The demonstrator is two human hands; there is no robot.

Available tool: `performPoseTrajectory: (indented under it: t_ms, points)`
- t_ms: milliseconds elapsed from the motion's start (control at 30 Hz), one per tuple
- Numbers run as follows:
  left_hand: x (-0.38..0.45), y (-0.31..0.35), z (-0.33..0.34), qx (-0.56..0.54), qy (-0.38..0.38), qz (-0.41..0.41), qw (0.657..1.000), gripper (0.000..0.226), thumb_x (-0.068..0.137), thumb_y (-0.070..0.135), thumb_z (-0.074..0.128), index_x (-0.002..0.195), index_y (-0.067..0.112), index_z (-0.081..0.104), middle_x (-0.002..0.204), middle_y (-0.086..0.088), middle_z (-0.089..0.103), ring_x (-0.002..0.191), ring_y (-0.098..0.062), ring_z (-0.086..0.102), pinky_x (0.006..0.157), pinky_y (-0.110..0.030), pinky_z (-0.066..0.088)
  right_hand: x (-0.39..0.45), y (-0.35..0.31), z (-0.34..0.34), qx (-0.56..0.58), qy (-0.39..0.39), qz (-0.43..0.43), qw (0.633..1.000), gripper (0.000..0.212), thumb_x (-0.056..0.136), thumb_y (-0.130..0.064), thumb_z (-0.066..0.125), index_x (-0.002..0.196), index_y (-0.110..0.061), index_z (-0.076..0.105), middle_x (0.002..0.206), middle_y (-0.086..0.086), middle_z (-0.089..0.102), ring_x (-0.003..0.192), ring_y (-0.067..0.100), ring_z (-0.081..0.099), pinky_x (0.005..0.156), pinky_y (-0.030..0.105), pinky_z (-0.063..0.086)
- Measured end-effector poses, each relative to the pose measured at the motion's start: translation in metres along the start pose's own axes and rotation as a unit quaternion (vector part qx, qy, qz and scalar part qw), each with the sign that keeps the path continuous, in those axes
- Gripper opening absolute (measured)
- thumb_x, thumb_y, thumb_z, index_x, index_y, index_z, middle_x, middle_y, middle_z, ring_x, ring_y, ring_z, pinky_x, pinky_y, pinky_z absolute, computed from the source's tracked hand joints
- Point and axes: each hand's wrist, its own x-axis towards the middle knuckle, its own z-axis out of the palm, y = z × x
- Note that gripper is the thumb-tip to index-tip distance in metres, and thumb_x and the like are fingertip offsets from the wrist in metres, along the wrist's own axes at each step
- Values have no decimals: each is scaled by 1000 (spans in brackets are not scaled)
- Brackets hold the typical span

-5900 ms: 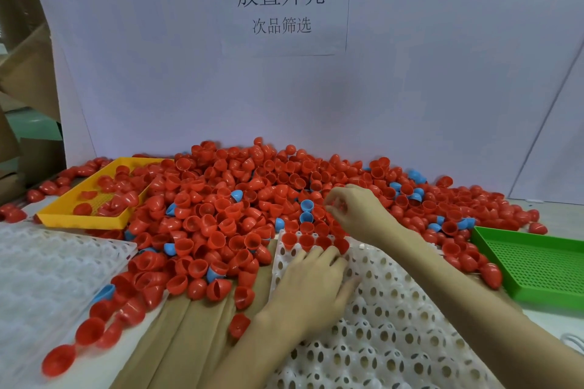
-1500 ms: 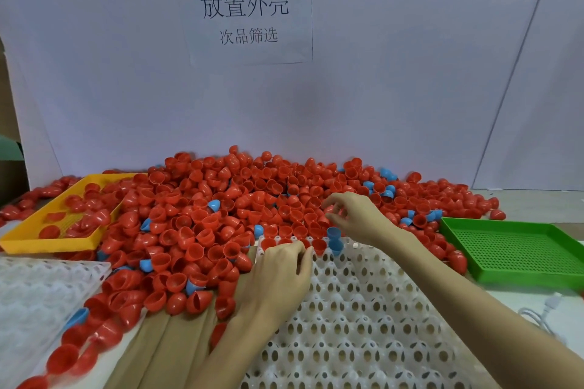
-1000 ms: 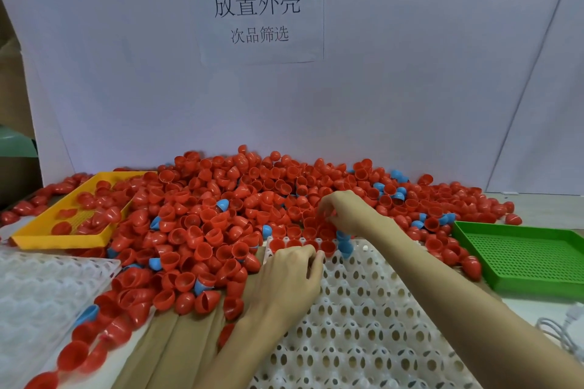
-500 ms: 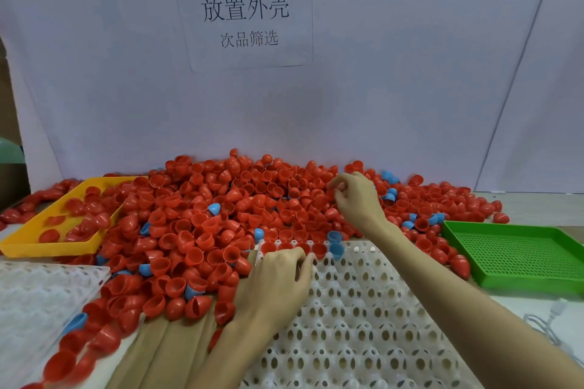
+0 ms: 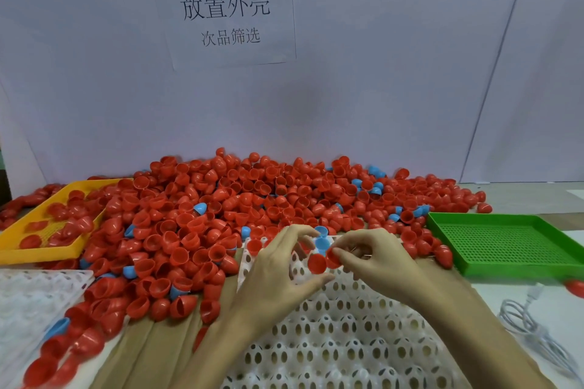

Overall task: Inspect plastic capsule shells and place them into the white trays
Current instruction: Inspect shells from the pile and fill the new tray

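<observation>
Above the white tray [image 5: 347,341], red shell [image 5: 317,263] between both hands' grip

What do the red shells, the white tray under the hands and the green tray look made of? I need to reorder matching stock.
Red shells: likely thin moulded plastic, glossy, with bright highlights on the domes. White tray: seemingly thin formed plastic, slightly sheeny, with pressed egg-shaped cups and punched holes. Green tray: apparently rigid moulded plastic, smooth, with a perforated grid floor and a raised rim.
</observation>
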Motion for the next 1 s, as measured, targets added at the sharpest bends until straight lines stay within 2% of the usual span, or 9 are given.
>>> performPoseTrajectory:
  t_ms: [167, 267, 333, 433, 533, 667, 733, 867, 1000]
  points:
    - [-1, 12, 3, -107, 27, -19, 994, 22, 88, 30, 85, 106, 27, 72, 102, 15, 73, 102, -10, 72, 86, -20, 57, -6, 1, -2, 67, -23, 12, 997, 17, 101, -24, 68, 91, -23, 81, 78, 0, 76, 64, 14, 70, 64, 26, 58]
    - [0, 15, 1, -166, 37, -61, 984, 23, 89, 20, 84, 109, 24, 72, 103, 13, 77, 101, -9, 74, 88, -24, 59, -10, 0, -8, 201, -68, 39, 976, 11, 101, -24, 70, 104, -17, 79, 93, 6, 80, 85, 21, 77, 73, 28, 60]
    - [1, 17, -1, -202, 29, -79, 976, 21, 91, 15, 82, 110, 22, 74, 104, 10, 78, 102, -11, 74, 90, -25, 59, -13, -1, -12, 268, -91, 44, 958, 17, 99, -23, 74, 114, -15, 74, 100, 11, 79, 92, 28, 78, 75, 29, 60]
    - [0, 20, -4, -229, 12, -75, 970, 22, 92, 11, 80, 110, 24, 78, 107, 8, 78, 104, -13, 74, 93, -21, 57, -17, -1, -14, 276, -110, 33, 954, 26, 97, -24, 76, 120, -15, 69, 100, 15, 78, 91, 33, 77, 75, 30, 59]
    - [0, 22, -6, -237, 4, -53, 970, 28, 91, 12, 82, 113, 29, 78, 115, 7, 76, 112, -14, 72, 97, -20, 54, -18, -1, -14, 273, -103, 24, 956, 25, 98, -20, 74, 120, -14, 67, 99, 15, 78, 89, 33, 76, 77, 32, 60]
    - [1, 18, -6, -231, 15, -30, 972, 30, 90, 14, 83, 116, 28, 76, 118, 4, 74, 117, -21, 70, 100, -28, 56, -20, -1, -16, 273, -91, 9, 958, 14, 102, -22, 68, 114, -19, 73, 102, 8, 78, 83, 18, 75, 76, 28, 59]
    - [0, 18, -7, -226, 32, -21, 973, 31, 89, 15, 84, 116, 28, 74, 118, 4, 75, 117, -21, 71, 99, -28, 57, -20, 0, -18, 285, -106, -4, 953, 17, 103, -26, 66, 117, -23, 75, 110, 5, 78, 88, 12, 73, 80, 26, 58]
    - [0, 18, -8, -193, 70, 10, 979, 30, 88, 18, 85, 114, 25, 72, 114, 6, 74, 111, -17, 73, 92, -25, 59, -20, 1, -17, 252, -105, -43, 961, 27, 97, -26, 76, 124, -28, 72, 125, -1, 74, 115, 17, 71, 92, 28, 58]
    - [1, 18, -8, -180, 76, 34, 980, 30, 90, 13, 83, 116, 25, 72, 115, 4, 72, 110, -21, 73, 94, -25, 58, -20, 4, -15, 233, -69, -61, 968, 30, 93, -27, 81, 122, -27, 73, 127, -4, 71, 110, 16, 70, 88, 32, 60]
